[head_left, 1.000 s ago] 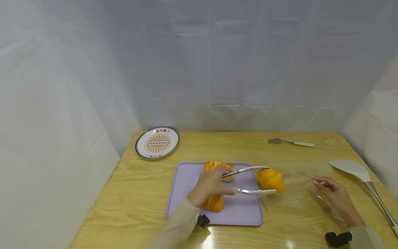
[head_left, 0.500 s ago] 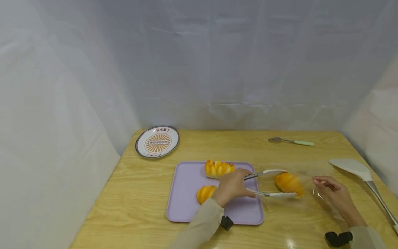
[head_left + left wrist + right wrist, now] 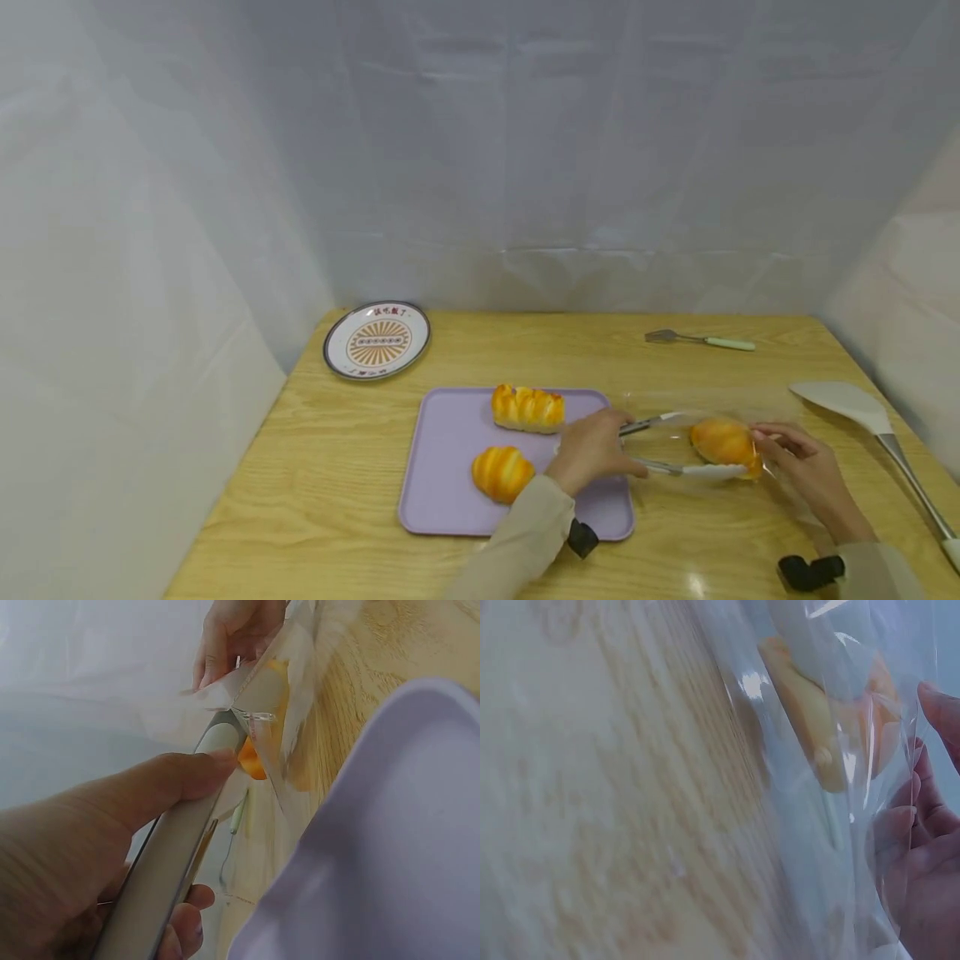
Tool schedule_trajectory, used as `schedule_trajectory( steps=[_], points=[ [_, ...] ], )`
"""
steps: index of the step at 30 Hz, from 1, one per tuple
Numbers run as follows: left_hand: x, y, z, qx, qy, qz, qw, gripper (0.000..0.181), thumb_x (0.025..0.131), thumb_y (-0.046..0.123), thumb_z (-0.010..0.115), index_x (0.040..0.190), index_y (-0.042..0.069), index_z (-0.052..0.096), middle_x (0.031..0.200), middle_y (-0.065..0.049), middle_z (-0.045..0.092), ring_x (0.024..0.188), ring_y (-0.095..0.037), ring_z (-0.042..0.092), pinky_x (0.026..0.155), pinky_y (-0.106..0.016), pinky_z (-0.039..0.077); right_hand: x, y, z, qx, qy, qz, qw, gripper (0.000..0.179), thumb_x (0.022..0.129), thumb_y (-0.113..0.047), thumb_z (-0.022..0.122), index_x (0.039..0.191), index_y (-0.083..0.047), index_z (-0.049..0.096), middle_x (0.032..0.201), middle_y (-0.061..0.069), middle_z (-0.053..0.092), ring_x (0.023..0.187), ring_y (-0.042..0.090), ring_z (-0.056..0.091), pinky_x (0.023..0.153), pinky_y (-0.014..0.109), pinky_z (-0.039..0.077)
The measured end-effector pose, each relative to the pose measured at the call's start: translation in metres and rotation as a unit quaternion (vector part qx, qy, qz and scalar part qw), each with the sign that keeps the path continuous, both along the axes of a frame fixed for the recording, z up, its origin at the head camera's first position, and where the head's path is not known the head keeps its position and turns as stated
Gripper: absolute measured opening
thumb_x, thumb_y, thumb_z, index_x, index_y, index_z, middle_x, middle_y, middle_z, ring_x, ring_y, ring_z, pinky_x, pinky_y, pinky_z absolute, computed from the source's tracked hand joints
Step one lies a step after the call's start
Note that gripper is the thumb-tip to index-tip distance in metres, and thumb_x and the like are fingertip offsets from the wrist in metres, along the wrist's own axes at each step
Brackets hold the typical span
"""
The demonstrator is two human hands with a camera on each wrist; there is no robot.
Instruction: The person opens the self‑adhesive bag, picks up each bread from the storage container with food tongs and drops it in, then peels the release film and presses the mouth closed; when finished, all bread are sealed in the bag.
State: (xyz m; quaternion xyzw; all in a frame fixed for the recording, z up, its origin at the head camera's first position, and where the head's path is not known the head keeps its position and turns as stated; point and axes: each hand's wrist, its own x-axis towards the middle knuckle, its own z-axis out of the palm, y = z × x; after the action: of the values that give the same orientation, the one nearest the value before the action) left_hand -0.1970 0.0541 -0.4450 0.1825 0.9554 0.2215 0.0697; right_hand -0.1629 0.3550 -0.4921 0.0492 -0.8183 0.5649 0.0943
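Observation:
My left hand (image 3: 594, 452) grips a pair of tongs (image 3: 708, 472) with pale scalloped tips, thumb along one arm in the left wrist view. Between the tips sits an orange-yellow croissant (image 3: 722, 440), inside a clear plastic bag (image 3: 799, 847). The bag's mouth surrounds the arms of the tongs. At the bag's right side, my right hand (image 3: 806, 479) pinches the film between thumb and fingers, close beside the croissant. A second croissant (image 3: 501, 475) and a ridged bread loaf (image 3: 528, 408) lie on the lilac tray (image 3: 442, 433), left of the tongs.
A patterned plate (image 3: 378, 340) stands at the back left of the wooden table (image 3: 315, 475). Behind the bag lies a fork (image 3: 701, 340) with a pale green handle. A large white-headed spatula (image 3: 851, 406) lies along the right edge. Pale sheeting (image 3: 510, 167) encloses the sides and back.
My left hand has moved right from over the tray, carrying the croissant in the tongs deeper into the bag toward my right hand. The right hand has stayed nearly in place.

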Motion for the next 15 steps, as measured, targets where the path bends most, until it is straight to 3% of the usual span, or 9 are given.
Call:
schedule_trajectory(
  steps=[6,15],
  points=[
    [-0.0031,0.0064,-0.0002,-0.003,0.007,-0.009,0.9999,0.069,0.065,0.051,0.087,0.126,0.029,0.063,0.121,0.012,0.067,0.102,-0.007,0.063,0.078,-0.025,0.049,0.0010,-0.0014,-0.0025,-0.056,0.017,0.007,0.9983,0.026,0.097,-0.004,0.056,0.112,-0.017,0.073,0.095,-0.025,0.065,0.074,-0.004,0.056,0.061,0.013,0.046],
    [-0.0014,0.0097,0.0037,-0.016,0.007,0.001,0.9998,0.068,0.064,0.049,0.088,0.125,0.028,0.065,0.116,0.012,0.068,0.095,-0.008,0.063,0.073,-0.028,0.047,0.0007,0.0005,0.0043,0.001,0.036,-0.009,0.9993,0.025,0.098,-0.004,0.055,0.114,-0.015,0.071,0.097,-0.030,0.064,0.076,-0.007,0.055,0.063,0.014,0.043]
  ],
)
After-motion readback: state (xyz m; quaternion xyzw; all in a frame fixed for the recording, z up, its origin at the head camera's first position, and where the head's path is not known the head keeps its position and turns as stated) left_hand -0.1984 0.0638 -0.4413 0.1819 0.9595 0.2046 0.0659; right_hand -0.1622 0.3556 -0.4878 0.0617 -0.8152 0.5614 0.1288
